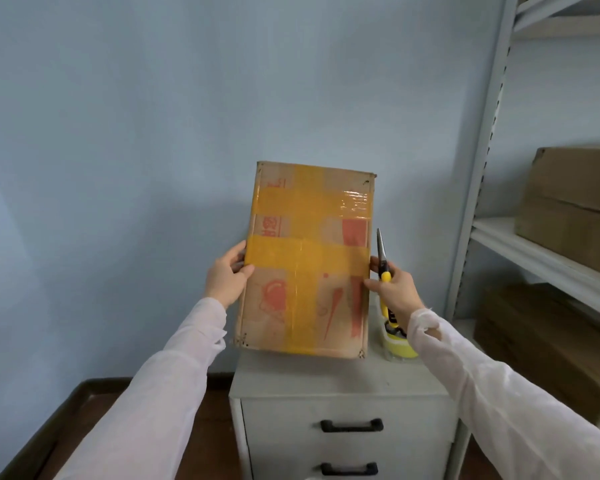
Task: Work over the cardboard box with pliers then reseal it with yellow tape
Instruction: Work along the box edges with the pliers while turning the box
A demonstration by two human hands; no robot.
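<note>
A cardboard box (305,261) with red print and crossed bands of yellow tape is held upright in the air above a grey cabinet. My left hand (226,274) grips its left edge, thumb on the front face. My right hand (395,289) grips the pliers (382,258) by their yellow and black handles, jaws pointing up, while its thumb and a fingertip touch the box's right edge. A roll of yellow tape (400,344) stands on the cabinet top behind my right wrist, partly hidden.
The grey drawer cabinet (343,386) with two black handles stands below the box. A metal shelving unit (534,258) at the right carries large cardboard boxes (575,209). A dark brown table surface (84,420) lies at the lower left. A pale blue wall is behind.
</note>
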